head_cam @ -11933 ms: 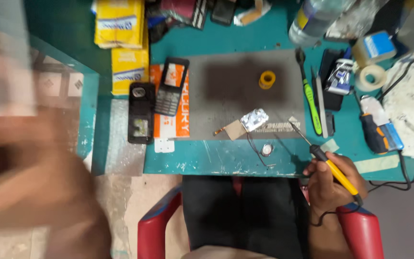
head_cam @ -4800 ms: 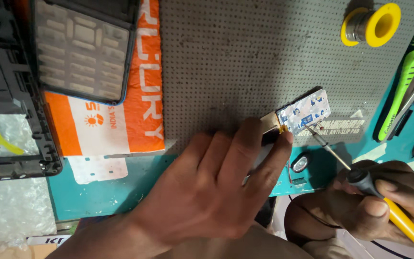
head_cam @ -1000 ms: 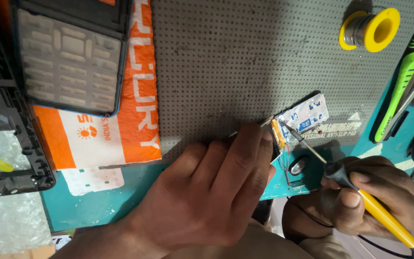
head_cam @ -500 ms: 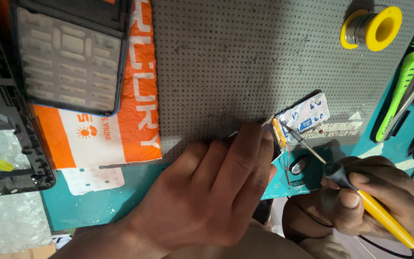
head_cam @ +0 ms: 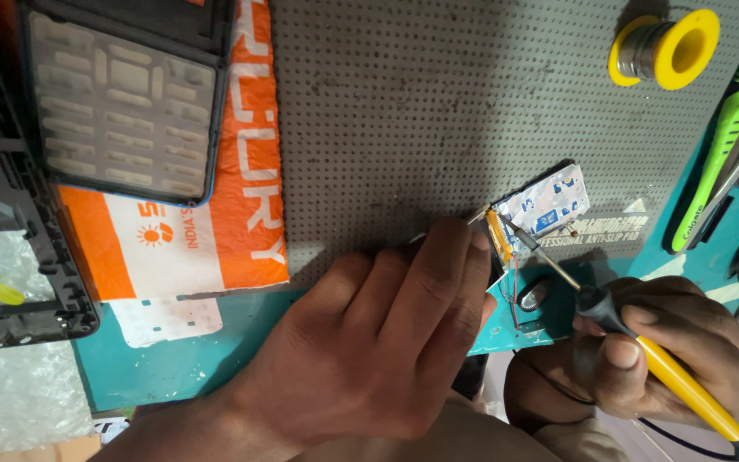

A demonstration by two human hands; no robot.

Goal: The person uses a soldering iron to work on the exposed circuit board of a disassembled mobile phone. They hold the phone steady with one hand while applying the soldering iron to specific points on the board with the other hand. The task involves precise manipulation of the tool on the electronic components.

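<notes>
Nearest, the left hand [head_cam: 369, 342] lies flat, fingers pressing the edge of a small circuit board [head_cam: 540, 205] on the grey mat [head_cam: 429, 111]. The right hand [head_cam: 677, 351] grips a yellow soldering iron [head_cam: 643, 351] (tip touching the board). Farther off, a solder spool [head_cam: 665, 49] sits on the mat.

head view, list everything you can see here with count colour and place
small circuit board: one, silver-blue, lower right of the grey mat, left fingers beside it
yellow-handled soldering iron: one, yellow and black, in the right hand, tip on the board
grey perforated work mat: one, centre
solder wire spool: one, yellow, top right
green-handled tool: one, right edge
phone keypad housing: one, black and grey, top left
orange plastic pouch: one, orange-white, left of the mat
black phone frame: one, far left
teal table: one, underneath
left hand: bottom centre
right hand: bottom right
</notes>
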